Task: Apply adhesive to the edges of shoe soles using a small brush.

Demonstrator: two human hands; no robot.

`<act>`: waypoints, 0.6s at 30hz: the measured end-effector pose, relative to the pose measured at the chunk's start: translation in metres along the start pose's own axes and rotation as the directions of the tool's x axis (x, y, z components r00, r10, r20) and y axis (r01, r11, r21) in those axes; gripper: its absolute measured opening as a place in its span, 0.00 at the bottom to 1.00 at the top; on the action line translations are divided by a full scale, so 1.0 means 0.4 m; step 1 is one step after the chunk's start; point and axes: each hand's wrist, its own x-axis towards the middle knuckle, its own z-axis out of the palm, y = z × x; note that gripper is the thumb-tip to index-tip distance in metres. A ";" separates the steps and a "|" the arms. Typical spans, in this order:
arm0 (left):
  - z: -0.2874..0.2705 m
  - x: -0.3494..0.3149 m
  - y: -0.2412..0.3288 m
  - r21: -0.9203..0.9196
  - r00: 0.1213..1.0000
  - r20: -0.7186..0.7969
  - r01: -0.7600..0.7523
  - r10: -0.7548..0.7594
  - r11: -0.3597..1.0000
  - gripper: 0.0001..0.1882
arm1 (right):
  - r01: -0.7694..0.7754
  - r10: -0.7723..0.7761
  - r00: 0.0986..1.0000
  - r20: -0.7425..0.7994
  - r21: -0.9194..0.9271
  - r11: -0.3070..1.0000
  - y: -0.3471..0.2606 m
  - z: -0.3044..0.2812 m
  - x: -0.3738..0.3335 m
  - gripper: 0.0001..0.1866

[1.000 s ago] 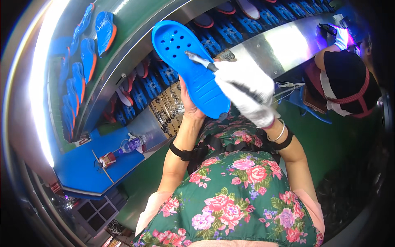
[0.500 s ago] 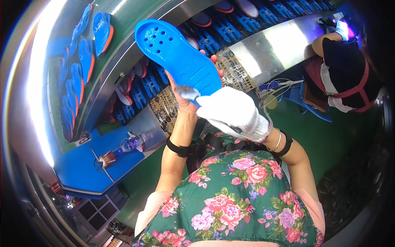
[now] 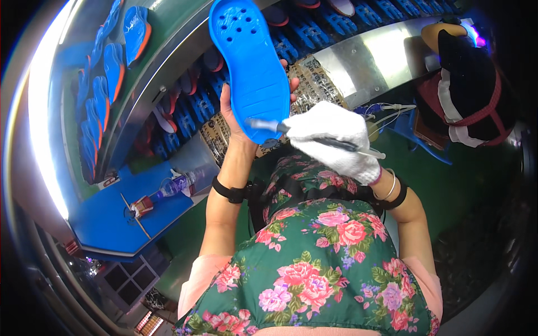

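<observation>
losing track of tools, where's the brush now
In the head view, the brush is near the centre, in the gloved right hand, its tip over the lower end of the blue sole.

Left hand [image 3: 230, 119] bare, cupped; right hand [image 3: 332, 134] gloved, curled.

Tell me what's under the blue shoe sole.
The left hand is under the blue shoe sole: its thumb shows at the left edge, fingertips at the right. The palm and the sole's underside are hidden.

Bright blue perforated shoe sole [image 3: 255, 73], white knitted glove [image 3: 328, 123], green fabric apron [image 3: 336, 255] with pink-and-purple floral pattern, flat blue tabletop [image 3: 103, 221].
</observation>
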 end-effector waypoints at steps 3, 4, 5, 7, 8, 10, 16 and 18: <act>-0.072 0.020 0.053 0.061 0.939 0.249 0.228 -0.236 0.972 0.61 | 0.281 -0.237 0.950 0.202 -0.232 0.931 -0.015 0.005 -0.007 0.13; -0.044 0.019 0.043 0.053 0.957 0.224 0.176 -0.184 0.983 0.62 | 0.273 -0.223 0.946 0.236 -0.208 0.939 -0.033 0.010 -0.019 0.15; -0.037 0.018 0.047 0.051 0.959 0.221 0.173 -0.180 0.984 0.62 | 0.242 -0.210 0.954 0.214 -0.138 0.960 -0.044 0.013 -0.023 0.16; -0.029 0.016 0.057 0.116 0.948 0.195 0.231 -0.250 0.966 0.61 | 0.150 -0.135 0.972 0.194 -0.062 0.987 -0.059 -0.009 -0.003 0.12; -0.021 0.015 0.055 0.115 0.949 0.194 0.231 -0.249 0.966 0.61 | -0.010 0.000 0.989 0.149 0.071 0.997 -0.050 -0.013 -0.002 0.09; -0.006 0.013 0.052 0.267 0.987 0.034 0.140 -0.155 0.953 0.62 | 0.039 -0.038 0.997 0.060 -0.003 0.999 -0.022 -0.007 0.001 0.10; -0.036 0.039 0.061 -0.010 0.955 0.219 0.207 -0.199 0.978 0.59 | 0.180 -0.155 0.959 0.237 -0.088 0.980 -0.046 0.010 -0.006 0.14; -0.032 0.052 0.065 -0.012 0.932 0.286 0.236 -0.223 0.972 0.59 | 0.050 -0.063 0.974 0.219 0.066 0.997 -0.047 -0.001 0.003 0.12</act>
